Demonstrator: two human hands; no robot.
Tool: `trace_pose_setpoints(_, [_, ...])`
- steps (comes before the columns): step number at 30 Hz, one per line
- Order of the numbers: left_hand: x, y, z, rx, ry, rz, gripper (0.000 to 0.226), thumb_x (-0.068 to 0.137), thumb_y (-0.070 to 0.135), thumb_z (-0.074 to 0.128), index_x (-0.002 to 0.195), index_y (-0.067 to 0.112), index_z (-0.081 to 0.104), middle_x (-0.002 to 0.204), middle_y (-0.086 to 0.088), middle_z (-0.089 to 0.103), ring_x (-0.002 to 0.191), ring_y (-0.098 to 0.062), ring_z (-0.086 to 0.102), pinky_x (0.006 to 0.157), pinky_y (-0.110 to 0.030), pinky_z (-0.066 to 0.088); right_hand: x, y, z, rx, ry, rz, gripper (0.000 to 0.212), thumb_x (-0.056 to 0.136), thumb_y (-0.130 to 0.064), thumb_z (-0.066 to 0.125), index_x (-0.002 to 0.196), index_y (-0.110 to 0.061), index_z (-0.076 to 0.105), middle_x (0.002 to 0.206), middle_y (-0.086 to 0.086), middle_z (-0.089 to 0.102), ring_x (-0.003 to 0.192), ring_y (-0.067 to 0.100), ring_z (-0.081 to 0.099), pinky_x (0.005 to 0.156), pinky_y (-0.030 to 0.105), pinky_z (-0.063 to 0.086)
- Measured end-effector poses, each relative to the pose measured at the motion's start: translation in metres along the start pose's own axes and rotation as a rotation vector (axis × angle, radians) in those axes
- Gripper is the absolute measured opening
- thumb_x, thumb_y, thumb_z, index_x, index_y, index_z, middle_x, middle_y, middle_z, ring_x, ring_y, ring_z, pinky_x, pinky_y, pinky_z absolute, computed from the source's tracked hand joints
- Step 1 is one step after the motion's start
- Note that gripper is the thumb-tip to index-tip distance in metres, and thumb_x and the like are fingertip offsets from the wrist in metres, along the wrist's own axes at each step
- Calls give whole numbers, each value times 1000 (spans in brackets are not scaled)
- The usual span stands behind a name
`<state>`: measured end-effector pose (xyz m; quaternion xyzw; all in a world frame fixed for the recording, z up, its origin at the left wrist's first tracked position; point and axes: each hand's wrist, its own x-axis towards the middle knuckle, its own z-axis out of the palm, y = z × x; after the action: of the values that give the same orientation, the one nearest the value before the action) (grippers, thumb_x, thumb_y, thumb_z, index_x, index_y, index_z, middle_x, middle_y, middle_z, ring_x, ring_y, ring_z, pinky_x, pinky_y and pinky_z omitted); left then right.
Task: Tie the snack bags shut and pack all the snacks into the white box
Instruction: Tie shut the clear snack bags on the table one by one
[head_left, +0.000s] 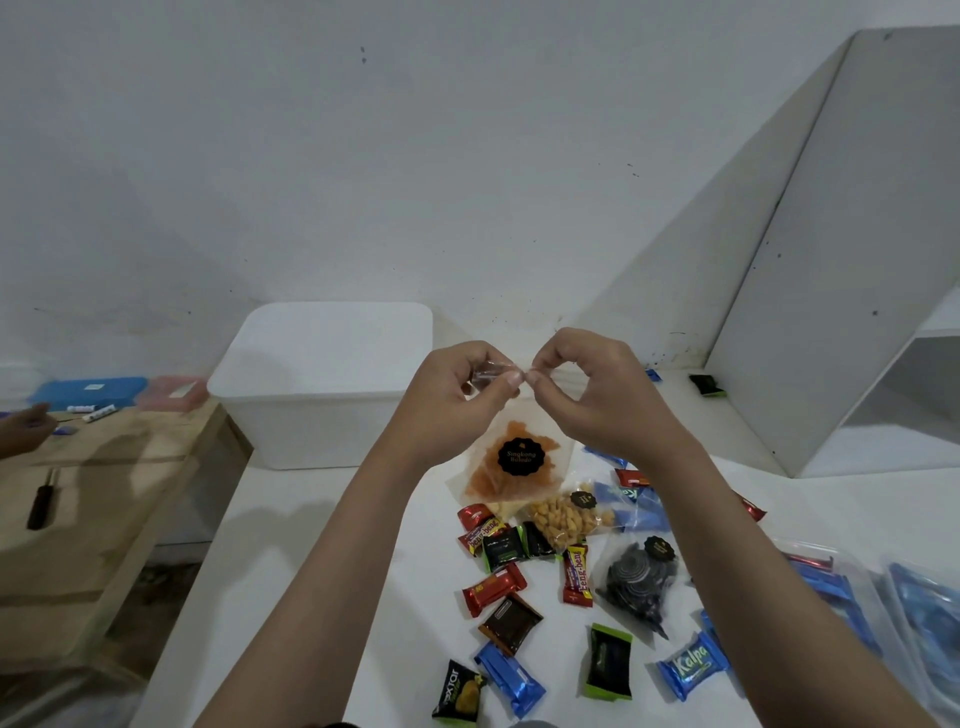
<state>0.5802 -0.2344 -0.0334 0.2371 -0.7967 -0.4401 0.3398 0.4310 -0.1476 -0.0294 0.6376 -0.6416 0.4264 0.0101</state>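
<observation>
A clear bag of orange chips (511, 470) with a black round label hangs above the white table. My left hand (457, 400) and my right hand (592, 395) both pinch its top edge, fingertips almost touching. Below it lie a clear bag of yellow nuts (563, 519) and a clear bag of dark round cookies (641, 582). Several small wrapped snacks, red, black, brown and blue, are scattered around them, such as a blue Kalpa pack (691, 665). The white box (322, 384) stands at the back left of the table.
A wooden bench (104, 499) stands to the left with a dark tool, markers and blue and pink cases on it; another person's hand (23, 428) is at its left edge. Clear trays (883, 608) with blue packs sit at the right. A white shelf unit (857, 260) rises at the back right.
</observation>
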Motion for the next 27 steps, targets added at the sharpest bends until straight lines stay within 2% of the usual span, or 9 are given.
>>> trace_pose_setpoints(4, [-1,-2,-8,-65,-49,-34,11,90,9,61,86,14,71,76,1,71,69,-13,65,72,-26,53,-1,2,0,43,-19,59,7,86,-19,65,81,-15,66,77,-11,63,77,3,59,71,13,45])
trace_pose_setpoints(9, [-1,-11,-16,-57,35,-60,15,87,4,64,75,13,69,69,2,70,59,-9,65,65,-23,52,-5,5,-3,141,-56,151,7,85,-20,68,80,-23,65,80,-15,65,84,-6,60,74,3,42])
trace_pose_setpoints(13, [-4,-13,-23,-11,45,-45,23,85,1,65,69,18,68,61,8,69,57,-9,66,63,-19,52,-6,4,1,180,-72,181,10,87,-18,65,78,-23,63,81,-13,64,75,-12,57,65,1,39])
trace_pose_setpoints(16, [-4,-12,-28,24,67,-51,13,85,8,68,77,17,72,70,3,72,63,-12,68,66,-17,51,-3,2,7,171,-69,145,11,88,-15,64,78,-19,62,80,-11,63,71,-11,56,63,0,36])
trace_pose_setpoints(20, [-4,-7,-32,216,-20,-70,1,82,22,72,83,21,72,77,13,70,75,5,63,72,-8,46,-1,1,10,154,-100,105,9,87,-13,65,78,-14,63,79,-7,65,78,-2,58,68,3,37])
trace_pose_setpoints(21, [-4,-5,-30,252,-44,-63,3,81,24,73,84,23,72,80,16,70,79,8,62,75,-8,46,-2,0,11,140,-111,90,9,86,-13,65,78,-14,64,78,-8,65,77,-3,57,68,4,37])
trace_pose_setpoints(23, [-4,-2,-26,299,-70,-39,3,81,26,71,83,25,73,83,16,71,86,6,63,83,-18,49,-3,-1,12,121,-127,61,7,86,-12,65,79,-13,65,77,-11,63,75,-4,56,68,4,38])
trace_pose_setpoints(25, [-4,0,-21,312,-63,-22,3,81,26,69,80,25,72,82,15,71,87,3,64,87,-28,50,-4,-2,12,121,-130,48,6,86,-12,65,79,-13,65,76,-12,62,75,-6,56,67,4,37])
trace_pose_setpoints(27, [-4,2,-17,312,-44,0,6,78,31,66,76,27,70,77,17,69,85,3,63,87,-31,49,-4,-2,10,122,-124,39,6,86,-11,65,80,-12,64,76,-14,61,74,-7,55,67,5,37])
